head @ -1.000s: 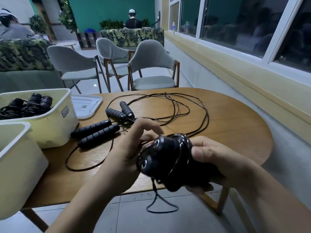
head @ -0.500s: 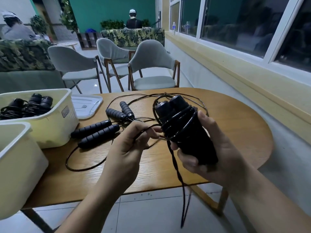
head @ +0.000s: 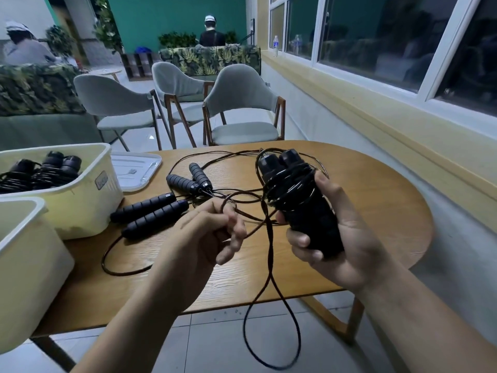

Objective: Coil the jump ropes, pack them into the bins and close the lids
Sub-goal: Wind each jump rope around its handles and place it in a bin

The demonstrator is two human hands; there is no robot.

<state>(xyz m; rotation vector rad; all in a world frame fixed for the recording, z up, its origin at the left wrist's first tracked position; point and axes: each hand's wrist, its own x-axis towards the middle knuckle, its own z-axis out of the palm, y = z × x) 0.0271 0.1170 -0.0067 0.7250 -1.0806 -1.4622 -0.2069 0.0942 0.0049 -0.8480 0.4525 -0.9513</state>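
The right hand [head: 347,238] grips a pair of handles [head: 301,200] upright above the table [head: 376,189], with cord [head: 269,265] wound round their upper half. The left hand [head: 204,238] pinches the cord just beside them, fingers curled. The free length drops past the table edge in a long loop toward the floor.

The likeliest trouble is a tangle. The held cord passes right over the loose ropes [head: 150,211] lying uncoiled on the table, and a pull could catch one of their strands and wind it in. The hanging loop could also snag on the table edge or twist into a knot as it comes up. The wraps sit high on the handles, so slack from the left hand may let them slide off the ends.

The table is rounded pale wood. At its left stand two cream bins: the far bin [head: 80,200] holds coiled ropes, and the inside of the near bin [head: 27,265] is out of sight. A lid [head: 134,170] lies flat behind the far bin. Around it are a tiled floor, grey chairs [head: 242,103], dark windows [head: 376,36] on the right, a green wall, leaf-print sofas and two people further back
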